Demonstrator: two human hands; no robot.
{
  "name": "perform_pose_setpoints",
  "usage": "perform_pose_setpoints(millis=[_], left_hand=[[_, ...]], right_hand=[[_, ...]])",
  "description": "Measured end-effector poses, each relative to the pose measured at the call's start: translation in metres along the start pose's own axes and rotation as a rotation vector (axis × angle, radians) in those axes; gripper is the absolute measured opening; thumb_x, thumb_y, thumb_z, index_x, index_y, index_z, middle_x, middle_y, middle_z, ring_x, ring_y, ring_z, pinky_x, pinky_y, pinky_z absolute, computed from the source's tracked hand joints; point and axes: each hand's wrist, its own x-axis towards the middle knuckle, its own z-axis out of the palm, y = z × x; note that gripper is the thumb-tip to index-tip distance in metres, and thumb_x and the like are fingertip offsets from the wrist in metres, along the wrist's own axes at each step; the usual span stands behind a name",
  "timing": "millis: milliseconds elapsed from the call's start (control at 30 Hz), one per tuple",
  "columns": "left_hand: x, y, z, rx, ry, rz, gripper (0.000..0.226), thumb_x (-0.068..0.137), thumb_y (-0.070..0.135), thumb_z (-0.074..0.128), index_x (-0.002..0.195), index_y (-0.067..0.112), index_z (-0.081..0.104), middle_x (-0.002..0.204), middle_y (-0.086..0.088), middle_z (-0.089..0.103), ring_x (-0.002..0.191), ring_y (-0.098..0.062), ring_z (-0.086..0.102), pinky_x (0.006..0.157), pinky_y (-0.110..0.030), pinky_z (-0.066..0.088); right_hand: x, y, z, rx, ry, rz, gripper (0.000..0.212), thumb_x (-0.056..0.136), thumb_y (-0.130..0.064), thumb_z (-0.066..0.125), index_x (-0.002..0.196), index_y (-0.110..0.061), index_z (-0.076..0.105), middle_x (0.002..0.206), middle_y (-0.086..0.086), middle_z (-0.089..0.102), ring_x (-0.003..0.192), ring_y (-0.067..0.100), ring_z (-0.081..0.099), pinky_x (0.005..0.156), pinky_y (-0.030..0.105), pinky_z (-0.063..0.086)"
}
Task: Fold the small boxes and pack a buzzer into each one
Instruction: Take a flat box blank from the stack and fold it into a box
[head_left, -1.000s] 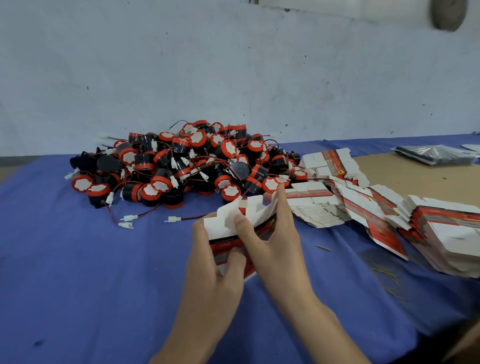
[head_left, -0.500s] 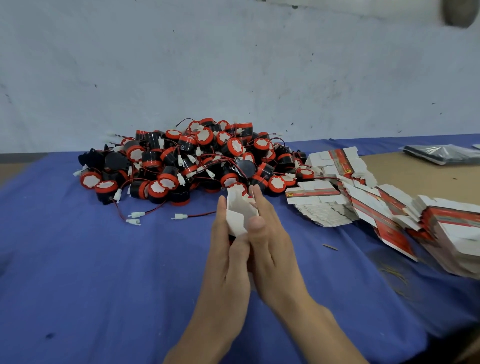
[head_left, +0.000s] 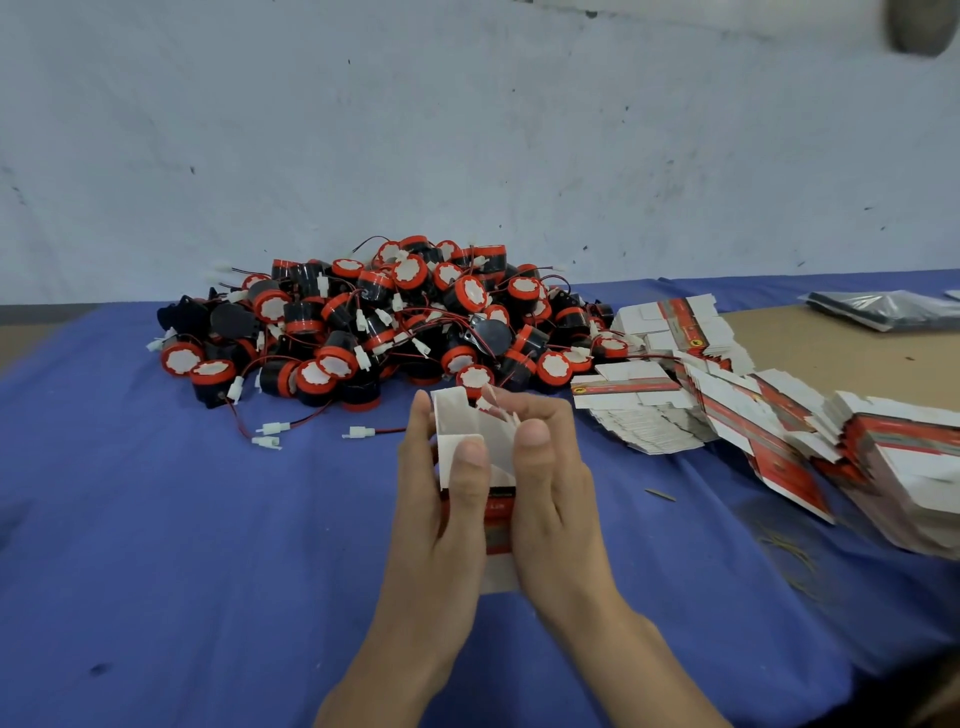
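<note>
Small box (head_left: 470, 447) held upright above the blue cloth (head_left: 182, 545), clasped between left hand (head_left: 436, 499) and right hand (head_left: 553, 493), thumbs pressed on its white flap, buzzer pile (head_left: 384, 322) just behind

**Both grips pinching one box**

Left grip (head_left: 439, 509) and right grip (head_left: 553, 499) upright, side by side, forearms converging from the bottom edge. Each pinches the small box (head_left: 460, 421): thumbs on near face, fingers curled behind. Right fingertips hook over the top.
</note>
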Motion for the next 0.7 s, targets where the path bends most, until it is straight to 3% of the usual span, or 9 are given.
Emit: perform_pose_setpoints(millis=[67,133,233,367,467,700], left_hand=[[0.002,0.000,-0.001,-0.013,0.027,0.005,0.069,0.085,0.075,0.041,0.148,0.047,0.034,0.130,0.020,0.060,0.116,0.002,0.060,0.094,-0.024,0.054],[0.003,0.001,-0.004,-0.033,0.060,0.000,0.072,0.084,0.080,0.038,0.147,0.046,0.037,0.128,0.020,0.062,0.113,0.002,0.062,0.088,-0.020,0.056],[0.006,-0.001,-0.008,-0.048,0.087,-0.007,0.077,0.081,0.077,0.035,0.147,0.037,0.042,0.131,0.015,0.063,0.115,-0.001,0.062,0.092,-0.029,0.057],[0.006,0.000,-0.011,-0.050,0.130,-0.031,0.076,0.085,0.082,0.033,0.147,0.039,0.042,0.137,0.014,0.059,0.121,-0.001,0.058,0.104,-0.038,0.050],[0.005,0.002,-0.010,-0.076,0.144,-0.051,0.074,0.081,0.076,0.032,0.147,0.043,0.040,0.139,0.015,0.058,0.124,-0.003,0.056,0.109,-0.045,0.045],[0.004,0.002,-0.007,-0.121,0.107,-0.078,0.082,0.074,0.083,0.038,0.146,0.045,0.040,0.135,0.014,0.060,0.119,-0.004,0.061,0.105,-0.047,0.049]], right_hand=[[-0.002,0.001,0.003,0.022,-0.023,-0.014,0.057,0.093,-0.079,0.030,0.126,-0.038,0.054,0.129,-0.016,0.064,0.119,0.008,0.062,0.090,0.024,0.052],[-0.003,0.004,0.005,0.008,-0.059,-0.019,0.062,0.096,-0.075,0.031,0.136,-0.033,0.053,0.151,-0.021,0.046,0.140,0.002,0.043,0.107,0.022,0.042],[-0.004,0.006,0.009,-0.079,-0.136,-0.039,0.065,0.099,-0.070,0.032,0.151,-0.031,0.041,0.159,-0.025,0.032,0.149,-0.001,0.026,0.118,0.024,0.031],[-0.009,0.006,0.012,-0.145,-0.178,-0.034,0.057,0.099,-0.070,0.034,0.150,-0.044,0.034,0.155,-0.029,0.036,0.146,0.002,0.033,0.116,0.034,0.038],[-0.010,0.006,0.013,-0.201,-0.157,-0.069,0.048,0.099,-0.070,0.029,0.142,-0.049,0.039,0.149,-0.029,0.041,0.142,0.003,0.038,0.113,0.032,0.039],[-0.007,0.006,0.011,-0.196,-0.090,-0.092,0.044,0.101,-0.067,0.026,0.129,-0.045,0.053,0.136,-0.025,0.054,0.134,0.007,0.048,0.106,0.026,0.043]])
